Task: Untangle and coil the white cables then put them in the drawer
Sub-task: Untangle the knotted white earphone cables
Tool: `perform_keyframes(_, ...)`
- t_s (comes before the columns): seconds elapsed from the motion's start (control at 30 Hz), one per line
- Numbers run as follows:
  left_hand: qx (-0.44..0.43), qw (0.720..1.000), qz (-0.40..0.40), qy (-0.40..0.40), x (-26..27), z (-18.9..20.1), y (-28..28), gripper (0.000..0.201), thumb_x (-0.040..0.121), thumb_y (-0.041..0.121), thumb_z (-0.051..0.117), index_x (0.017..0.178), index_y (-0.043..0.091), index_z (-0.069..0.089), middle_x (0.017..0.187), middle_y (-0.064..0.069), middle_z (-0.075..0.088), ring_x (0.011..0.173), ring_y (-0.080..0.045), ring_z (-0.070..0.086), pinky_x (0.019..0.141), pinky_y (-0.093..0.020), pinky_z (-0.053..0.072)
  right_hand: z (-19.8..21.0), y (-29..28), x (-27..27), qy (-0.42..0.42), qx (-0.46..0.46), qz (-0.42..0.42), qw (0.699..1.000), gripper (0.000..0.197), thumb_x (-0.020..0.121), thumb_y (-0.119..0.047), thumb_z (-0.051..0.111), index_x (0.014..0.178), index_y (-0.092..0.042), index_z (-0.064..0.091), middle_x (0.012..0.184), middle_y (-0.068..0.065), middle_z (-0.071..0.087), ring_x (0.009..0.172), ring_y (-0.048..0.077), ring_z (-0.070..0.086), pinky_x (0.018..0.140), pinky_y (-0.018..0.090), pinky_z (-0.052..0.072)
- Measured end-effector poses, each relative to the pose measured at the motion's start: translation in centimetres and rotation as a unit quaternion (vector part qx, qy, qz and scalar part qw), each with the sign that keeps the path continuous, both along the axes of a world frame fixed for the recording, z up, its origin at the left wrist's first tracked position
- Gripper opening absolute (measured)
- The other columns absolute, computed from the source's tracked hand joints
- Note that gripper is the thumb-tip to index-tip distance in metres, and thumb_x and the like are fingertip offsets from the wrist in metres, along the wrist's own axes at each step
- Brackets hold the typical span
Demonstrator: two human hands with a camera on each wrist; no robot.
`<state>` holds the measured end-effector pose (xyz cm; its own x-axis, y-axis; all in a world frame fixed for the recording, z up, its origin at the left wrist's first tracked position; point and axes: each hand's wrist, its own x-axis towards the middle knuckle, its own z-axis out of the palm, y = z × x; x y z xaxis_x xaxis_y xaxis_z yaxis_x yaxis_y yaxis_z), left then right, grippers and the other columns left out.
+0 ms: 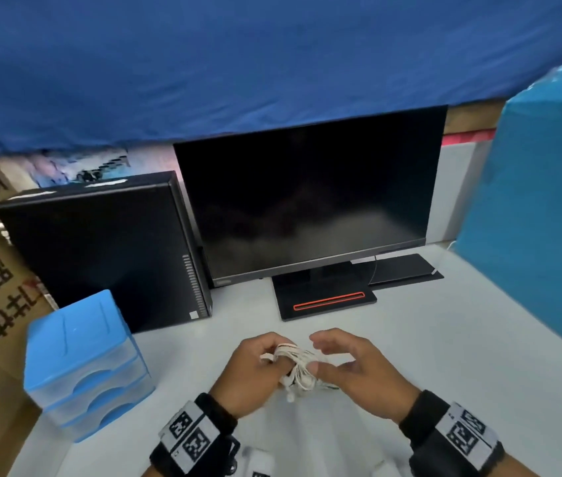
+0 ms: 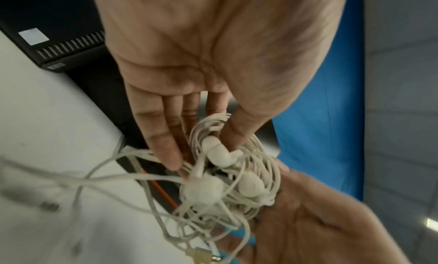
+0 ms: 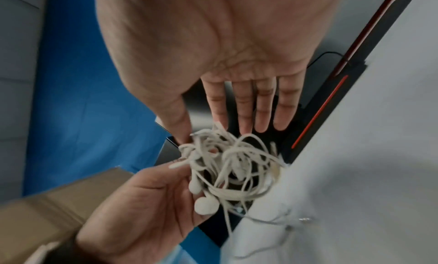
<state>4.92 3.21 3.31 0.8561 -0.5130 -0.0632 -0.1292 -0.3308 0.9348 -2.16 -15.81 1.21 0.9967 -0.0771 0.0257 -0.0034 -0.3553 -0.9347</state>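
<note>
My left hand point(image 1: 250, 371) grips the white cables point(image 1: 298, 370) just above the table point(image 1: 410, 339), fingers curled round the bundle. It's a knotted clump of thin earphone cords with earbuds, no clear long axis, loose strands trailing down. My right hand point(image 1: 358, 370) touches it, thumb against the cords, fingers straight and slightly spread.
</note>
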Motion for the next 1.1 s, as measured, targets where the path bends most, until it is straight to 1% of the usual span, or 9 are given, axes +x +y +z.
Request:
perform_keyframes(0.07, -0.059, 0.998, 0.02, 0.032, 0.2, 0.9, 0.5, 0.015, 0.091, 0.004, 0.061, 0.087, 0.013, 0.072, 0.087, -0.008, 0.072, 0.071, -0.016, 0.065, 0.073, -0.039, 0.06, 0.9, 0.7, 0.0, 0.01, 0.081, 0.039, 0.996, 0.055, 0.071, -0.044, 0.082, 0.121, -0.035, 0.06, 0.113, -0.005, 0.069, 0.102, 0.006, 0.063, 0.082, 0.024, 0.054)
perform_keyframes(0.13, -0.107, 0.992, 0.023, 0.064, 0.5, 1.5, 0.9, 0.011, 0.093, 0.007, 0.061, 0.087, 0.008, 0.071, 0.084, -0.01, 0.071, 0.068, -0.014, 0.064, 0.066, -0.035, 0.059, 1.8, 1.6, 0.2, 0.019, 0.147, 0.066, 0.987, 0.061, 0.071, -0.033, 0.084, 0.125, -0.03, 0.057, 0.111, 0.004, 0.071, 0.089, 0.012, 0.067, 0.075, 0.029, 0.056)
perform_keyframes(0.27, -0.152, 0.983, 0.015, 0.101, 0.6, 2.2, 1.4, 0.012, 0.095, 0.011, 0.059, 0.092, 0.005, 0.07, 0.084, -0.012, 0.073, 0.07, -0.02, 0.069, 0.061, -0.031, 0.054, 2.9, 3.4, 0.8, -0.02, 0.18, 0.03, 0.983, 0.029, 0.088, -0.008, 0.072, 0.114, -0.014, 0.063, 0.094, 0.011, 0.075, 0.075, 0.021, 0.067, 0.058, 0.033, 0.055)
perform_keyframes(0.47, -0.186, 0.97, -0.015, 0.154, 0.7, 2.5, 2.0, 0.019, 0.09, 0.026, 0.062, 0.1, 0.015, 0.073, 0.09, -0.01, 0.073, 0.074, -0.023, 0.068, 0.065, -0.033, 0.056, 3.1, 3.5, 1.0, -0.005, 0.236, 0.001, 0.972, 0.019, 0.092, -0.012, 0.064, 0.112, -0.01, 0.065, 0.09, 0.016, 0.074, 0.067, 0.022, 0.065, 0.054, 0.032, 0.052)
perform_keyframes(0.6, -0.177, 0.979, -0.031, 0.096, 0.1, 2.0, 2.1, 0.037, 0.077, 0.023, 0.08, 0.11, 0.011, 0.068, 0.102, -0.009, 0.073, 0.082, -0.024, 0.071, 0.068, -0.033, 0.056, 3.6, 3.6, 0.6, -0.007, 0.24, -0.003, 0.971, 0.02, 0.091, -0.015, 0.066, 0.111, -0.016, 0.065, 0.082, 0.015, 0.073, 0.064, 0.022, 0.064, 0.052, 0.031, 0.051)
perform_keyframes(0.77, -0.212, 0.975, 0.012, 0.061, -0.2, 2.0, 1.5, 0.025, 0.079, 0.015, 0.078, 0.099, 0.006, 0.067, 0.098, -0.019, 0.073, 0.077, -0.028, 0.071, 0.066, -0.036, 0.055, 4.1, 3.3, 0.5, -0.016, 0.225, 0.008, 0.974, 0.022, 0.093, -0.013, 0.064, 0.113, -0.021, 0.065, 0.089, 0.02, 0.073, 0.066, 0.024, 0.066, 0.051, 0.029, 0.051)
perform_keyframes(0.87, -0.226, 0.972, 0.014, 0.061, -0.1, 2.2, 1.5, 0.023, 0.081, 0.018, 0.076, 0.099, 0.006, 0.069, 0.097, -0.022, 0.072, 0.076, -0.031, 0.069, 0.065, -0.037, 0.054, 4.5, 2.9, 0.6, -0.023, 0.223, 0.016, 0.974, 0.026, 0.09, -0.012, 0.069, 0.114, -0.018, 0.064, 0.092, 0.015, 0.074, 0.072, 0.022, 0.067, 0.054, 0.031, 0.05)
perform_keyframes(1.0, -0.276, 0.95, 0.03, 0.14, -0.1, 2.6, 1.4, 0.021, 0.086, 0.016, 0.065, 0.103, 0.003, 0.065, 0.101, -0.021, 0.073, 0.081, -0.03, 0.071, 0.069, -0.034, 0.058, 4.3, 2.1, 0.6, -0.033, 0.229, 0.057, 0.971, 0.055, 0.075, -0.011, 0.078, 0.125, -0.019, 0.057, 0.102, 0.01, 0.074, 0.081, 0.024, 0.068, 0.061, 0.032, 0.055)
perform_keyframes(1.1, -0.315, 0.921, 0.053, 0.221, 0.0, 2.8, 1.4, 0.015, 0.086, 0.015, 0.064, 0.098, 0.006, 0.066, 0.098, -0.016, 0.072, 0.07, -0.02, 0.069, 0.064, -0.028, 0.058, 4.1, 1.8, 0.9, -0.035, 0.24, 0.056, 0.968, 0.06, 0.074, -0.002, 0.079, 0.127, -0.016, 0.055, 0.108, 0.016, 0.071, 0.082, 0.028, 0.068, 0.065, 0.035, 0.056)
